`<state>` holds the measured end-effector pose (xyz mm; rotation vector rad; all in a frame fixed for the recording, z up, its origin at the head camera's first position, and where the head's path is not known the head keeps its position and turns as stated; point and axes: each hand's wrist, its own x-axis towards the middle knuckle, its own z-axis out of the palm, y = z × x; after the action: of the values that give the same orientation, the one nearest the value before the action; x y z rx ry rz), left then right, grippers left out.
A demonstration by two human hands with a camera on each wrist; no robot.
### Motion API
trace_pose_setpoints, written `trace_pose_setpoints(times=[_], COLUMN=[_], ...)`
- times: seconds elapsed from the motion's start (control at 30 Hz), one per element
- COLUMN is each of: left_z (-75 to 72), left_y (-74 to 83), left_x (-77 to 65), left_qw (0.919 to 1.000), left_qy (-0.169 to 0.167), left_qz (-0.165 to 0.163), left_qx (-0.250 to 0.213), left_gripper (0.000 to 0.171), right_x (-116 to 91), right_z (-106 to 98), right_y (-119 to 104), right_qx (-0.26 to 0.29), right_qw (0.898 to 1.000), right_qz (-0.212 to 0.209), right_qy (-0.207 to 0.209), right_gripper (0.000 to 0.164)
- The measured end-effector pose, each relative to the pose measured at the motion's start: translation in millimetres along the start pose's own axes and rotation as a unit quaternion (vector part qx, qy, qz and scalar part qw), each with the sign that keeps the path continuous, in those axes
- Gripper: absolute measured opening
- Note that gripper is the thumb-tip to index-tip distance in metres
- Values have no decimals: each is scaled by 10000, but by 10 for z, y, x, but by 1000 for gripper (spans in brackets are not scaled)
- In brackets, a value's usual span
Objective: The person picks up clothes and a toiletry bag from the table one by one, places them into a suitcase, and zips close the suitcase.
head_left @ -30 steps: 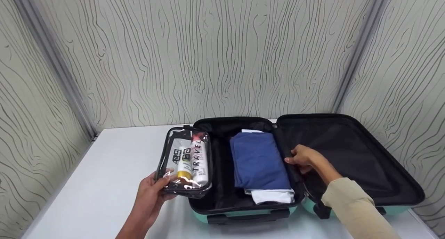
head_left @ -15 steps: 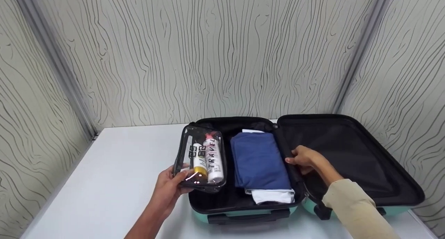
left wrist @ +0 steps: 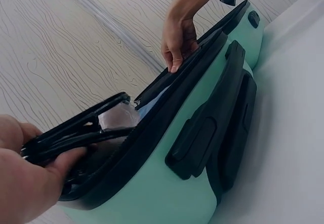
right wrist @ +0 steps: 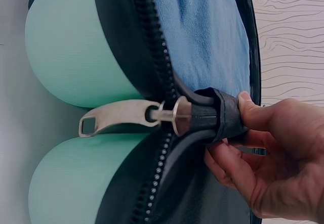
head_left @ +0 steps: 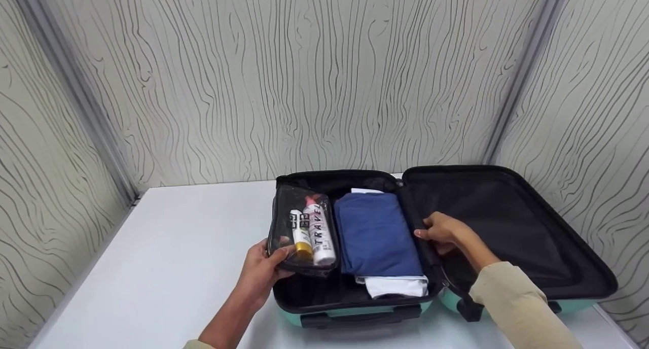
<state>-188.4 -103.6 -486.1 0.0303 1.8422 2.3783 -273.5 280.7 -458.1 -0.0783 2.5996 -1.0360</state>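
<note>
My left hand grips the near left corner of a clear, black-edged toiletry bag, thumb on top. Inside show a white bottle with a pink top and a white tube with a gold end. The bag is over the left half of an open mint-green suitcase, tilted at its rim in the left wrist view. Beside it lies a folded blue cloth on a white cloth. My right hand pinches black lining fabric between the suitcase halves.
The suitcase's right half lies opened out, lined in black. A metal zipper pull sits at the hinge side. A black carry handle faces the front. The white table is bounded by patterned wall panels.
My left hand has carried the toiletry bag rightward, from beside the suitcase to over its left half, and lowered it slightly. My right hand stays in place at the middle.
</note>
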Motion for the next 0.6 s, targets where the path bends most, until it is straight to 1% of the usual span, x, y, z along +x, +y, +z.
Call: trace_pose_setpoints(times=[0.1, 0.37, 0.6], left_z=[53, 195, 305], left_y=[-26, -51, -82], left_x=[38, 138, 206], left_qw=[10000, 9999, 9998], left_qy=[-10, 26, 151], left_qz=[-61, -55, -123], left_qx=[-9, -110, 73], left_gripper=[39, 37, 34], right_x=[-10, -20, 0], right_z=[-12, -27, -20], right_y=[13, 19, 13], right_qx=[32, 222, 126], right_qw=[10000, 9998, 9999], right_qz=[-9, -2, 54], right_qy=[-4, -25, 9], right_gripper=[26, 30, 27])
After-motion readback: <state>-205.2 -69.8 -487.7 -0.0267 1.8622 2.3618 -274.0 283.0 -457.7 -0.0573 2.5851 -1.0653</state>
